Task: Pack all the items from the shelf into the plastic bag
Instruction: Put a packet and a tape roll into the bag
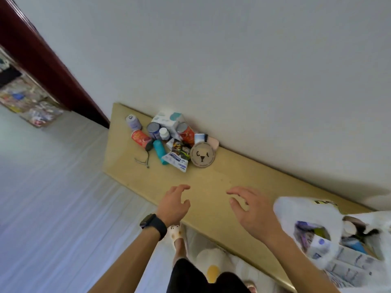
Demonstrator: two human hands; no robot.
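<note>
**Lot:** a heap at the far end of the shelf, against the wall. All places are given from the disc.

- **Disc:** round and tan, with a face drawn on it, the item nearest the hands. Probably light and stiff; take it by the rim.
- **Pouch**: just left of the disc and touching it. Likely soft and slippery; pinch a corner.
- **Tube**: teal, lying left of the pouch. Likely light; grip round the body.
- **Red can**, **purple can**: on their sides, well left of the disc. They may roll and would be heavy if full; wrap the fingers round the middle.
- **Grey can**, **bottle**, **box**: behind and left of the disc, packed close together. The box looks crushable; hold its flat sides.
- **Tool**: dark, with thin metal ends, left of the tube. Lift it by the thick part.
- **Bag**: white and limp, well right of the disc, mouth open, part-filled.
- **Left hand**, **right hand**: nearer than the disc, over bare shelf. Fingers are spread and loosely bent, holding nothing.
</note>
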